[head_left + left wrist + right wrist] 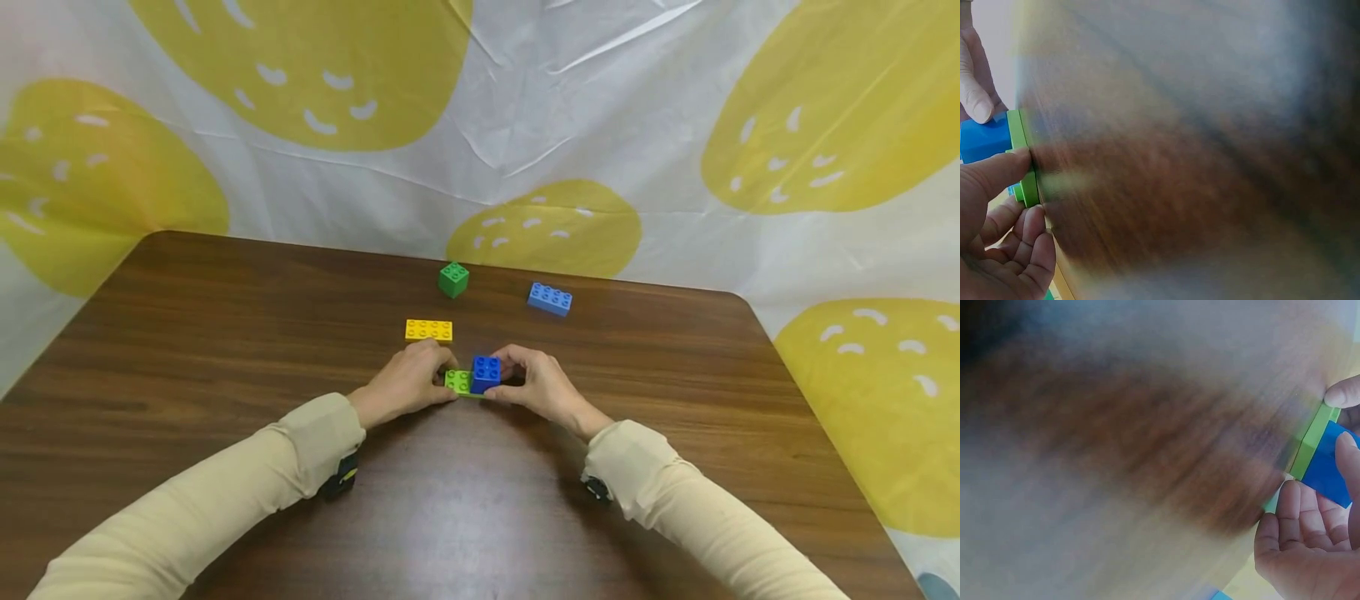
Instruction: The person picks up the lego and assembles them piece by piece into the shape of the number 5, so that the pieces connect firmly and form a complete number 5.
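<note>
The dark blue brick [486, 372] is seated on the lime plate [457, 381], pinched by the left hand [405, 385] and right hand [536, 385] mid-tabletop, while the yellow brick [428, 330], green cube [453, 279] and light blue brick [549, 298] are left unattached toward the far edge.

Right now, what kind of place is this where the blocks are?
Probably a play or craft table set up indoors: a brown wooden table with toy blocks like the yellow block on it, and a white sheet with big yellow blobs hung behind.

even, bright light from above puts a soft sheen on my dark brown wooden table [225, 350]; both wrist views are heavily smeared, their edges washed pale.
</note>
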